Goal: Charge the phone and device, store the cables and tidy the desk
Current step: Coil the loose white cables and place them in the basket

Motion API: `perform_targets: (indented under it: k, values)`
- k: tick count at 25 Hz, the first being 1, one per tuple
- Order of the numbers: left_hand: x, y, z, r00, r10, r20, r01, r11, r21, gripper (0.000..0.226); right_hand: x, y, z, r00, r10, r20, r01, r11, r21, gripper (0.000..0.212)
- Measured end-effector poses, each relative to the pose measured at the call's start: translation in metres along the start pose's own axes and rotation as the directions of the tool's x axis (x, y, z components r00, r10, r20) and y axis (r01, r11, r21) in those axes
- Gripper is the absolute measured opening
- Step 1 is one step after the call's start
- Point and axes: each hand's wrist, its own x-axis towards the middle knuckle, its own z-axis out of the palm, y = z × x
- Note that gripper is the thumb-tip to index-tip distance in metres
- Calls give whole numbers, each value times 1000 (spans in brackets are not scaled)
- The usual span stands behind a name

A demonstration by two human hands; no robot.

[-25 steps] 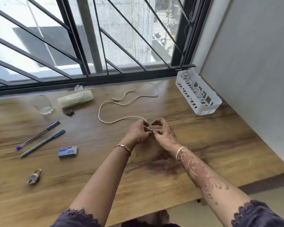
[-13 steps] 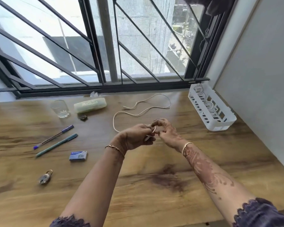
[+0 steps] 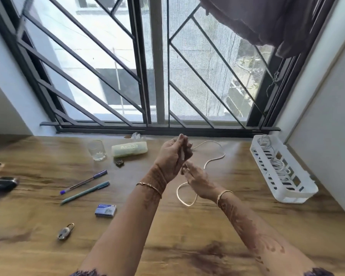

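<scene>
head view showed the left hand pinching one end of the cream cable left of the white basket; right hand loosely curled beside it. even loops would store best.

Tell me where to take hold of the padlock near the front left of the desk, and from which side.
Grip the padlock by its round body, pinching the flat faces' edges from above; it lies flat on the wooden desk with open space all around. The shackle, pointing up and right toward the small blue box, also offers a loop to hook a finger through.
</scene>
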Motion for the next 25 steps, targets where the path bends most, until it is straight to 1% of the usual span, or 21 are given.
perform_targets:
  k: [2,4,5,7,9,10,11,12,14,16,17,19,21,23,25]
  values:
    - [9,-3,-1,997,53,-59,-51,998,29,27,3,-6,-9,996,-15,91,25,993,-114,16]
    - [17,-10,-2,992,92,-86,-86,993,79,26,5,-9,-23,976,31,217,11,982,-188,20]
    - [19,-14,0,990,115,-81,-108,990,92,26,4,-9,-29,961,67,270,-17,983,-183,22]
    - [24,-23,-1,983,179,-45,-171,976,134,25,-1,-11,-38,915,145,377,-115,988,-99,23]
    - [28,-33,-6,981,192,-1,-184,943,278,23,-6,-14,-50,876,177,449,-183,983,-30,23]
    - [26,-35,-10,986,168,13,-160,913,375,22,-7,-17,-58,878,162,451,-169,985,-25,23]
    - [23,-37,-14,992,127,21,-123,881,458,22,-6,-19,-66,896,127,426,-131,991,-21,23]
    - [20,-40,-20,996,90,15,-84,846,526,23,-3,-19,-75,924,75,375,-78,997,-8,25]
    - [15,-44,-32,1000,9,4,-10,817,576,26,10,-15,-91,973,-15,229,5,999,44,28]
    - [12,-45,-38,997,-77,7,61,840,539,30,23,-7,-97,995,-15,97,7,997,78,29]
    - [11,-44,-37,993,-115,23,90,873,479,31,28,-4,-98,999,-12,47,7,994,108,29]
    - [7,-37,-29,984,-168,53,144,940,309,33,36,-2,-94,999,-4,-53,12,988,154,28]
    - [3,-33,-22,974,-199,108,184,974,136,39,43,3,-86,989,6,-146,15,990,143,31]
    - [2,-30,-17,968,-188,166,190,982,3,45,46,10,-76,983,4,-181,14,995,102,34]
    - [6,-27,-12,981,-125,149,145,981,-131,44,39,14,-61,990,29,-137,-13,993,119,31]
